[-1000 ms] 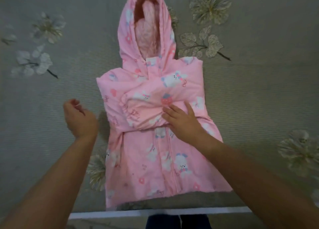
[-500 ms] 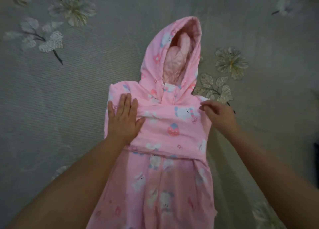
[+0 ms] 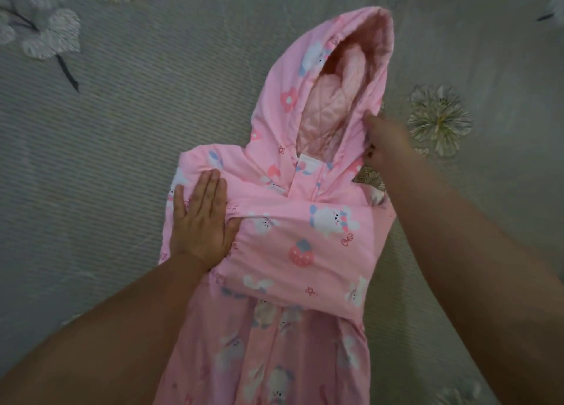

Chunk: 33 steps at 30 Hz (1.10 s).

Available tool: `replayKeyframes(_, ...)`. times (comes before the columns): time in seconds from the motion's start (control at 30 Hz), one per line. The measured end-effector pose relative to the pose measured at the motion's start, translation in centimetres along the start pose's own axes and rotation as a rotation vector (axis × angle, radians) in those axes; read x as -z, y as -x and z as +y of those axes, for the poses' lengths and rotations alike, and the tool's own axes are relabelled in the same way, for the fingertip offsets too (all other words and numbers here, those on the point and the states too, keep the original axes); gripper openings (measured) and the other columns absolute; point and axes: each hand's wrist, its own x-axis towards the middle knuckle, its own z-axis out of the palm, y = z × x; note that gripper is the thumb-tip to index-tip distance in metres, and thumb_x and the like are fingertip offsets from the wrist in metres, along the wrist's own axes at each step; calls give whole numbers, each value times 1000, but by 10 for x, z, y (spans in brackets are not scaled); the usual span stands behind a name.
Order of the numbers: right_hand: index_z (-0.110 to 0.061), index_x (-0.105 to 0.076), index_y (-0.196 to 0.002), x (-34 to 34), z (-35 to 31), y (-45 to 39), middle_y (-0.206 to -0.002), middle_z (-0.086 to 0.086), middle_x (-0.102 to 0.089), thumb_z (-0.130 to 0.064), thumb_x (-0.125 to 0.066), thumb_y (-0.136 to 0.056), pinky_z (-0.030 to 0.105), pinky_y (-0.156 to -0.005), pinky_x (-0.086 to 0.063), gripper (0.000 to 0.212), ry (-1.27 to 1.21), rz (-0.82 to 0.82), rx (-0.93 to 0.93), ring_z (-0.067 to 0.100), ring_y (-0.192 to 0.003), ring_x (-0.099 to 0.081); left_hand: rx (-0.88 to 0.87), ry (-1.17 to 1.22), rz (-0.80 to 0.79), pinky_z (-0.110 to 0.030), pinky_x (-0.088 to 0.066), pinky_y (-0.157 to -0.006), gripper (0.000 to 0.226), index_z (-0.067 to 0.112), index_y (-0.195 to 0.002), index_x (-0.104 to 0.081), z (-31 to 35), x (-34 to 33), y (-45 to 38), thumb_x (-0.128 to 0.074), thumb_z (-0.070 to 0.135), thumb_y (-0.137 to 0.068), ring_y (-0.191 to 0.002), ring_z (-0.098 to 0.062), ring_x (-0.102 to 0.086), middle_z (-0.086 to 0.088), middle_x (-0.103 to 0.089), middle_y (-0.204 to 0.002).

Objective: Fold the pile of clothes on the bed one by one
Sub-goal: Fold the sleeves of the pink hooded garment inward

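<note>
The pink hooded padded kids' jacket w/ bunny and strawberry print (image 3: 305, 246) lies front-up on the grey ribbed bedspread w/ embroidered flowers (image 3: 122, 129), hood pointing away from the person. Both sleeves are already folded across the chest.

Changes vs a sec ago: the left hand (image 3: 201, 218), which hovered curled off the jacket's left edge, then came down on it, now lies flat w/ fingers straight and together, pressing the left shoulder and the sleeve fold. The right hand (image 3: 387, 143) has left the sleeve it was pressing and gone up to the hood's right edge by the neck; it touches the fabric there, but it's blurred, so can't tell if it's pinching or just pushing.

Meaning, probably: sleeve step done, hood fold is next, w/ the left hand as anchor so the sleeves don't spring open. The padding looks bulky and may resist staying flat.

Containers: none in view. Only this one garment shows; the rest of the pile is out of frame.
</note>
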Motion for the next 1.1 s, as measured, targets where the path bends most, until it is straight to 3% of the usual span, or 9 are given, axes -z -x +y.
replayKeyframes(0.27, -5, -62, -107, 38, 22, 87, -73, -6, -60, 9, -55, -83, 18, -69, -41, 29, -77, -198, 426, 2, -71, -52, -4, -5, -79, -72, -29, -83, 80, -14, -112, -56, 1, 5, -5, -2, 42, -96, -108, -45, -56, -30, -56, -120)
replayKeyframes(0.4, 3, -71, -71, 63, 70, 134, -76, 3, -62, 17, -63, -59, 21, -79, -38, 21, 360, -221, 994, 5, -78, -54, -82, -5, -54, -70, -23, -95, 73, -14, -120, -49, 4, 10, -9, -19, 45, -89, -119, -47, -46, -31, -48, -128)
replayKeyframes(0.53, -10, -70, -53, 86, 123, 160, -71, 8, -70, 3, -66, -55, 54, -74, -47, 14, 802, -131, 1385, 34, -79, -67, -141, 79, -147, -48, 3, -111, 98, -1, -139, -30, -4, 24, 2, -8, 53, -60, -139, -35, -15, -24, -23, -147)
replayKeyframes(0.63, -18, -73, -56, 90, 149, 176, -74, 4, -72, -12, -64, -65, 66, -70, -42, 14, 967, -23, 1443, 37, -78, -67, -46, 553, -85, -40, -27, -105, 76, -3, -132, -39, -9, 50, 28, -33, 43, -72, -125, -35, -40, -24, -43, -135)
replayKeyframes(0.73, -18, -74, -57, 88, 156, 186, -73, 4, -73, -11, -71, -54, 66, -68, -42, 8, 1031, -63, 1394, 36, -76, -68, 69, 640, 288, -17, -20, -101, 58, -9, -133, -34, 0, 75, 45, -37, 22, -84, -129, -32, -36, -26, -40, -136)
replayKeyframes(0.8, -17, -74, -59, 87, 158, 191, -74, 4, -73, -12, -70, -56, 64, -69, -44, 7, 1022, -77, 1373, 36, -77, -68, -181, 579, 385, -14, -12, -106, 52, -10, -131, -37, 26, 91, 48, -40, 21, -90, -130, -26, -29, -22, -38, -136)
replayKeyframes(0.9, -17, -75, -62, 91, 159, 194, -78, 5, -74, -12, -65, -59, 47, -81, -49, 11, 1060, -151, 1275, 36, -81, -68, -528, 260, 56, -38, -10, -111, 58, 9, -127, -52, 54, 89, 51, -43, 47, -84, -135, -26, -25, -10, -44, -138)
replayKeyframes(1.0, -10, -76, -81, 100, 147, 195, -100, 6, -71, -13, -46, -67, 47, -103, -23, 33, 1067, -245, 916, 30, -109, -59, -464, -120, -251, -39, 8, -110, 55, 29, -134, -43, 44, 61, 68, -48, 53, -84, -141, -14, -7, 8, -30, -148)
replayKeyframes(1.1, -3, -71, -87, 92, 119, 182, -89, 17, -69, -13, -47, -73, 48, -93, -37, 29, 1009, -163, 990, 34, -93, -62, -424, -122, -220, -42, 6, -111, 66, 24, -138, -37, 32, 41, 95, -58, 48, -81, -142, -19, -9, 3, -24, -151)
